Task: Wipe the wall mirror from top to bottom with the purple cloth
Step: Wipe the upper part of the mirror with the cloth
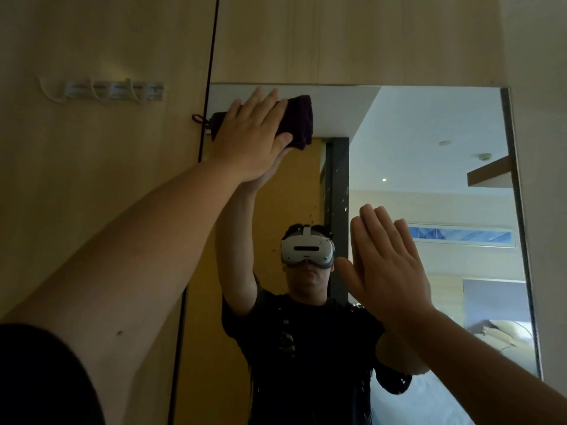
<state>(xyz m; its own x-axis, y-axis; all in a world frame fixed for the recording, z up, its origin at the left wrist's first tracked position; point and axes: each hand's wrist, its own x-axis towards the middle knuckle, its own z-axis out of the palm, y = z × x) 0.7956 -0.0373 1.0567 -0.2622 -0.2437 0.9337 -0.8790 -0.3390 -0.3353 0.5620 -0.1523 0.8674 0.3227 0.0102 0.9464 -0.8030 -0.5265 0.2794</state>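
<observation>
The wall mirror (429,142) fills the right half of the head view, set in a pale wooden wall. My left hand (251,136) presses the folded purple cloth (299,118) flat against the glass at the mirror's top left corner; the cloth's loop hangs over the left edge. My right hand (389,265) is raised lower down, fingers together and palm toward the glass near the mirror's middle, holding nothing. Whether it touches the glass I cannot tell. White specks dot the glass around the centre.
A row of small wall hooks (113,91) sits on the wooden panel left of the mirror. A dark vertical seam (211,50) runs along the mirror's left edge. The mirror reflects a person wearing a headset and a room behind.
</observation>
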